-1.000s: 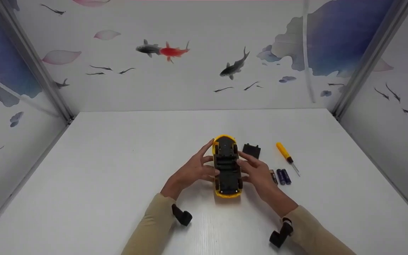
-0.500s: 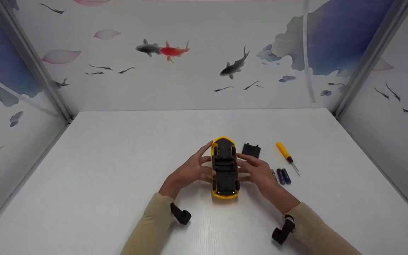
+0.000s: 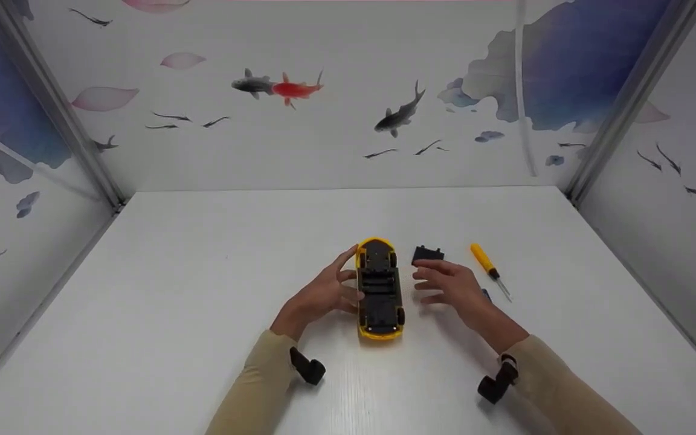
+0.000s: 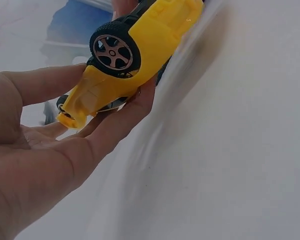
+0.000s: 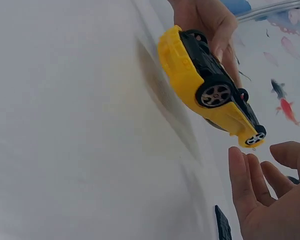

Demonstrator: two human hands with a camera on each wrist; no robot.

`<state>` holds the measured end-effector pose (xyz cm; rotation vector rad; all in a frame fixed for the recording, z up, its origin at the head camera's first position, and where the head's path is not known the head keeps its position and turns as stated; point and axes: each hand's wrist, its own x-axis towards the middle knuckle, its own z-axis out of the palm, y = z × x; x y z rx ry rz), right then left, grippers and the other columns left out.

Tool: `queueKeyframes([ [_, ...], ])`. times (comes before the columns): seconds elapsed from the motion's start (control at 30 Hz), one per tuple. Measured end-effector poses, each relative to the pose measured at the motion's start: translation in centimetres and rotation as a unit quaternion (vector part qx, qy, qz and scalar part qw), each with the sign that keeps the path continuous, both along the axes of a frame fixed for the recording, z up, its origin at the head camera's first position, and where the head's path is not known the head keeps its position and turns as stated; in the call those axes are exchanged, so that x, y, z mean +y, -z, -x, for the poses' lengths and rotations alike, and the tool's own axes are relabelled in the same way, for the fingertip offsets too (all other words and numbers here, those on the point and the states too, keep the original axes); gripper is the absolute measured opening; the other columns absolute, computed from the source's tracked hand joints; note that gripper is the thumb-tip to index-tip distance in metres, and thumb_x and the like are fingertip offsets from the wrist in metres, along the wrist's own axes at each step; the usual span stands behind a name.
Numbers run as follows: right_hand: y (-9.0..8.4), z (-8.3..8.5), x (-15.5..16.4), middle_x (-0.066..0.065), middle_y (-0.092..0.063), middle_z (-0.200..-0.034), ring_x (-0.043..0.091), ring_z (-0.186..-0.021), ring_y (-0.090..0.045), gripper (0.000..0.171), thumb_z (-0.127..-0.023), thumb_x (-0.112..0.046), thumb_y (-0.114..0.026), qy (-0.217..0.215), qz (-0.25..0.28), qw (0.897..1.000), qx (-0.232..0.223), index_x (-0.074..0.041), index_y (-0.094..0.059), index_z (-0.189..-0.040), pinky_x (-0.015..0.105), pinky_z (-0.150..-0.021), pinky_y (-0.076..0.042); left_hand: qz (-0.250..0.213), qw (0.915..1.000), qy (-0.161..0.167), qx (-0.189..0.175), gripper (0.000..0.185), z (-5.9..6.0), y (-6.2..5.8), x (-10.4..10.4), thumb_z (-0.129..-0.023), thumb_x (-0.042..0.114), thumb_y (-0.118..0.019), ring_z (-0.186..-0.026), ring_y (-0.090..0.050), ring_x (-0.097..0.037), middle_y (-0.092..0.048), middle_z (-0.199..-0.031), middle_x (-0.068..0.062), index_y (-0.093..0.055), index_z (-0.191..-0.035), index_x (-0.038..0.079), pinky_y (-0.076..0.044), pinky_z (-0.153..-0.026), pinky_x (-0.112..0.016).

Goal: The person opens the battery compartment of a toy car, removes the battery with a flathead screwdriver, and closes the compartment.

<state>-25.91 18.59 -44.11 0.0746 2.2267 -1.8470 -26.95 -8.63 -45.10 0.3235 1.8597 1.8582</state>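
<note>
A yellow toy car is held upside down just above the table, its black underside with an uncovered battery compartment facing up. My left hand grips its left side; in the left wrist view the thumb lies near a wheel and fingers support the body from below. My right hand is apart from the car, to its right, fingers loosely extended and holding nothing. Just beyond those fingertips lies a black battery cover. One blue battery peeks out behind the right hand, which hides the others.
To the right, a screwdriver with a yellow handle lies on the white table, its tip toward the front right. Printed panels wall off the back and both sides. A black camera sits on each wrist.
My right hand has let go of the car and moved right, covering most of the batteries. The left hand still holds the car, which has shifted slightly left and toward me.
</note>
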Motion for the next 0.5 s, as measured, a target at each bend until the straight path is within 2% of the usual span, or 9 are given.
queueKeyframes([
  [0.3,-1.0,1.5,2.2,0.020,-0.060,-0.140,0.028,-0.120,-0.065,0.051,-0.101,-0.033,-0.060,-0.002,-0.053,0.999,0.010,-0.007,-0.053,-0.144,0.031,-0.087,-0.061,0.006,1.0000,0.004,0.000,0.099,0.1,0.5,0.0,-0.086,-0.012,-0.054,-0.133,-0.054,-0.038,-0.039,-0.157,-0.021,-0.010,-0.162,0.034,-0.050,-0.103,-0.057],
  [0.5,-1.9,2.0,2.9,0.023,-0.057,-0.141,0.030,-0.121,-0.063,0.051,-0.101,-0.029,-0.060,-0.013,-0.069,0.996,0.046,-0.004,-0.052,-0.144,0.033,-0.089,-0.060,0.006,1.0000,0.004,-0.004,0.098,-0.2,0.5,0.0,-0.087,-0.012,-0.054,-0.136,-0.051,-0.040,-0.038,-0.158,-0.019,-0.010,-0.161,0.035,-0.046,-0.106,-0.060],
])
